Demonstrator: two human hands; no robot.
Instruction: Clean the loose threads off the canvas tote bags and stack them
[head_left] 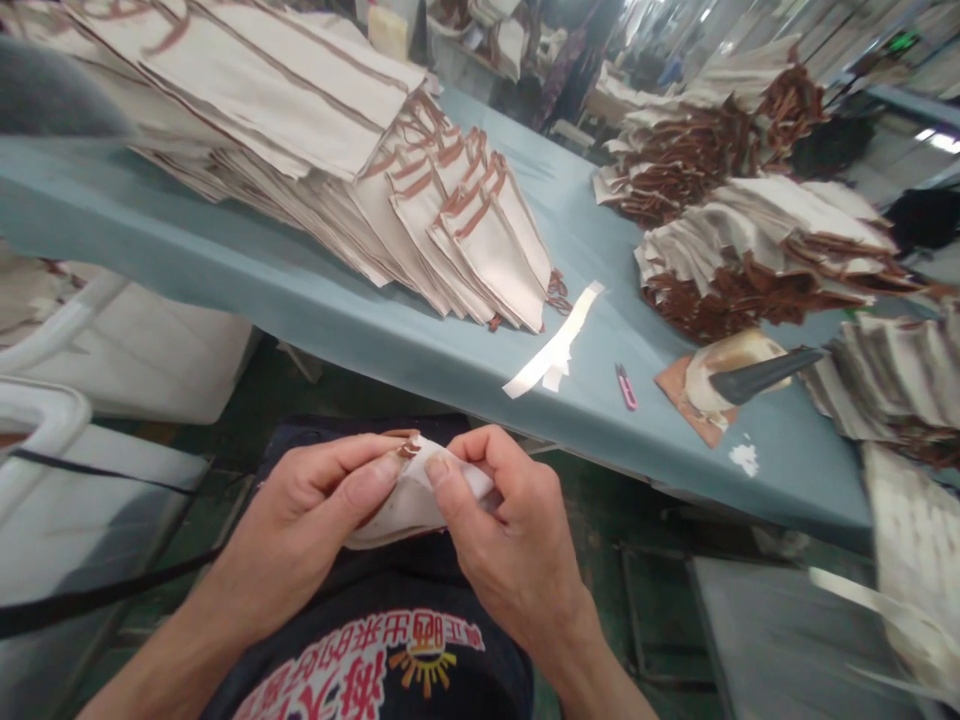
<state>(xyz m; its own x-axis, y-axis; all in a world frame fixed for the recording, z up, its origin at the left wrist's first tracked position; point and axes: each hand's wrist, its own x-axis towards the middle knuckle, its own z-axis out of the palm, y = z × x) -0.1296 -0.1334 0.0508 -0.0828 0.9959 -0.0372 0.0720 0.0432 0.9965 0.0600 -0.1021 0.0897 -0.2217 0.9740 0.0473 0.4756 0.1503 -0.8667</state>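
Note:
Between my two hands, just over my lap, is a small off-white cloth pouch [401, 507] with brown trim. My left hand [322, 510] pinches its brown-edged corner between thumb and forefinger. On the other side, my right hand [502, 530] grips the white cloth, thumb on top and fingers curled beneath. The pouch is folded and partly hidden by my fingers. Beyond my hands, a fanned stack of similar pouches [495, 250] with brown cords lies on the blue-covered table [315, 320].
White strips [555, 345], pink thread snips [625, 388] and a glue pot [739, 370] with a dark-handled tool [761, 375] lie toward the table's right. More cloth bundles [765, 250] are piled behind. White plastic bins [150, 350] stand at left, a grey surface [780, 640] at lower right.

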